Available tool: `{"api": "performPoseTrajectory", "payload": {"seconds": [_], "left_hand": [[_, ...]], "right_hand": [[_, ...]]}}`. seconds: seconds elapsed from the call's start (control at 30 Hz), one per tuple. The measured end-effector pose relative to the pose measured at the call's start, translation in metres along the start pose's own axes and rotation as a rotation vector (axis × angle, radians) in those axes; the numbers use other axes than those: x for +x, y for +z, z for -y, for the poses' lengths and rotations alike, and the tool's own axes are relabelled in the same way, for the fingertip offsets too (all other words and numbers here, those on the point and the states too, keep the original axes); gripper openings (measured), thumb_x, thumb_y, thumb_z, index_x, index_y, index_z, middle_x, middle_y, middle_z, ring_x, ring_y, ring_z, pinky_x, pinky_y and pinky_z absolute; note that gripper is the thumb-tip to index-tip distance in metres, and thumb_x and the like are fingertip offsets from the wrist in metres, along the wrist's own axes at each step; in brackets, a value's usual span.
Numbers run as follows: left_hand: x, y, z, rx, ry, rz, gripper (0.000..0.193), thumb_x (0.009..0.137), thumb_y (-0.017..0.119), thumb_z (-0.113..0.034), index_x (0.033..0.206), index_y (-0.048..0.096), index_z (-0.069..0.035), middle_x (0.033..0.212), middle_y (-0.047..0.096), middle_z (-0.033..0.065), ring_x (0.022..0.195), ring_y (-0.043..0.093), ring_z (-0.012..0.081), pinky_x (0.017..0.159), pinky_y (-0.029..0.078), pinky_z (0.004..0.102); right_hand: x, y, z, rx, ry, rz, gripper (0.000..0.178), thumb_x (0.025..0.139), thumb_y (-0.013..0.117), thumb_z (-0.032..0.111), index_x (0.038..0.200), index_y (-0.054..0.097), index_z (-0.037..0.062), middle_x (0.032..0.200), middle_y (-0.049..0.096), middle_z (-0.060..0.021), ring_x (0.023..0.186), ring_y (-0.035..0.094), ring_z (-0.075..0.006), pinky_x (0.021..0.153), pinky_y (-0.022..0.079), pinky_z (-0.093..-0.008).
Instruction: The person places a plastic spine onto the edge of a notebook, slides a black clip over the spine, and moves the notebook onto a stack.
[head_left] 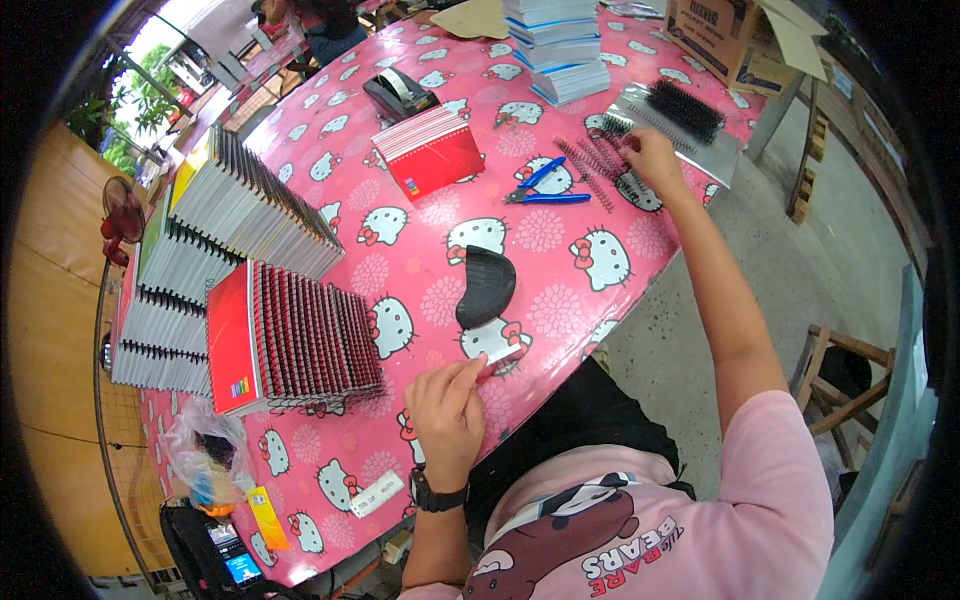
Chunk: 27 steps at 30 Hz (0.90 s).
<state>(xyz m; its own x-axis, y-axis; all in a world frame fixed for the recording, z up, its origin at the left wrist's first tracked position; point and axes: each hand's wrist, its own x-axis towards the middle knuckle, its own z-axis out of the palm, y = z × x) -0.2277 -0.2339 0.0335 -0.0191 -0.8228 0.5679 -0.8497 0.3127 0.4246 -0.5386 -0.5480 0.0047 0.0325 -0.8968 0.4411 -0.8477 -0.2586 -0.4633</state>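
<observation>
My right hand (652, 158) reaches across to the far right of the table, its fingers closed on a dark spiral binding coil (628, 180) among several loose coils. Near the table's front edge is my left hand (447, 415), wearing a black watch. Its fingers are bent, with the fingertips at a small white strip with a reddish edge (503, 357); the thumb's grip is partly hidden. Beyond that hand lies a black curved pad (486, 287). Blue-handled cutting pliers (548, 190) lie left of the coils, jaws pointing left.
Spiral-bound red notebooks (310, 335) and taller notebook stacks (250, 205) fill the left side. Farther back are a red booklet pile (430, 155), a tape dispenser (400, 95), blue-edged paper stacks (557, 50) and a cardboard box (725, 45). Black coils (685, 110) lie on a silvery sheet (718, 158).
</observation>
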Motion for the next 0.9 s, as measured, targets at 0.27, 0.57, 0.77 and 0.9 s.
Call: {"api": "performPoseTrajectory", "payload": {"seconds": [0.27,0.57,0.77,0.9], "left_hand": [[0.0,-0.002,-0.001,-0.004,-0.006,0.016,0.033,0.07,0.057,0.002,0.099,0.065,-0.009,0.088,0.061,0.006,0.082,0.054,0.0235,0.074,0.037,0.0348],[-0.002,0.0,0.002,-0.006,-0.011,0.019,0.033,0.069,0.057,0.002,0.099,0.065,-0.009,0.088,0.06,0.0062,0.081,0.054,0.0239,0.072,0.036,0.0353],[-0.001,0.001,-0.002,-0.016,-0.016,0.009,0.026,0.073,0.063,-0.004,0.098,0.065,-0.01,0.087,0.061,0.0047,0.079,0.054,0.0218,0.071,0.036,0.0341],[0.0,-0.001,0.003,0.005,-0.045,-0.025,0.022,0.073,0.067,-0.009,0.095,0.067,-0.009,0.082,0.06,0.0047,0.077,0.053,0.0209,0.07,0.035,0.0332]], "right_hand": [[-0.008,0.015,0.027,-0.191,-0.026,0.247,0.023,0.069,0.063,0.022,0.082,0.067,0.0041,0.082,0.065,-0.018,0.079,0.063,-0.0324,0.074,0.049,-0.0415],[0.003,-0.008,0.04,-0.086,0.136,0.237,0.034,0.069,0.062,0.034,0.08,0.068,0.0026,0.081,0.064,-0.0204,0.08,0.063,-0.0339,0.074,0.049,-0.0405],[-0.004,-0.025,0.032,-0.035,0.211,0.222,0.042,0.081,0.056,0.042,0.096,0.063,0.0031,0.088,0.065,-0.0178,0.084,0.062,-0.03,0.074,0.048,-0.0374],[-0.061,-0.047,0.1,0.674,-0.063,0.515,0.029,0.095,0.043,0.026,0.115,0.05,0.006,0.079,0.046,0.0017,0.068,0.044,-0.0093,0.061,0.042,-0.0233]]}}
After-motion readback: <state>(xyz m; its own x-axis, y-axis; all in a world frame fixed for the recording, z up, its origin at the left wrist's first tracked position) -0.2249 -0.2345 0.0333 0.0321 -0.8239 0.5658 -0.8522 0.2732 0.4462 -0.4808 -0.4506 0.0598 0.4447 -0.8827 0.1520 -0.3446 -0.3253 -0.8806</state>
